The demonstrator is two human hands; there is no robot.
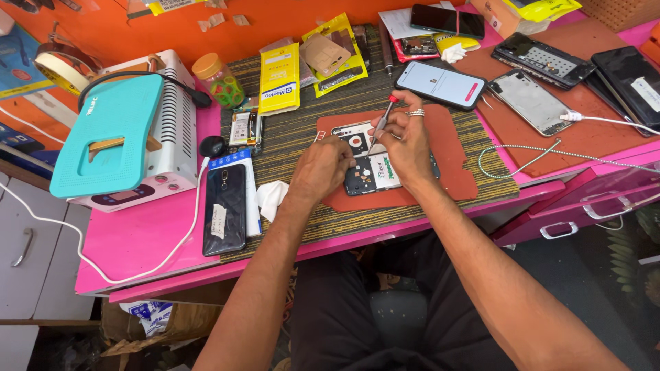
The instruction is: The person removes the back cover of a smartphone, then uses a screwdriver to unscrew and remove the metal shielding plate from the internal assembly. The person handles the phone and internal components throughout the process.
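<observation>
An opened phone (pixel 368 161) lies flat on a red mat (pixel 450 154), its long axis running roughly up and down the desk (pixel 137 240). The left hand (pixel 323 168) presses on its left edge, fingers curled. The right hand (pixel 405 141) pinches a screwdriver (pixel 381 124), tip pointing down-left into the phone.

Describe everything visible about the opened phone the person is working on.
The opened black smartphone lies flat, back cover off, on a red-brown work mat over a striped cloth. Its exposed interior shows a white-and-dark board area and a white battery with green print. The left hand presses on its left part; the right hand rests over its right side, holding a thin red-capped screwdriver tip-down into the upper interior.
</observation>
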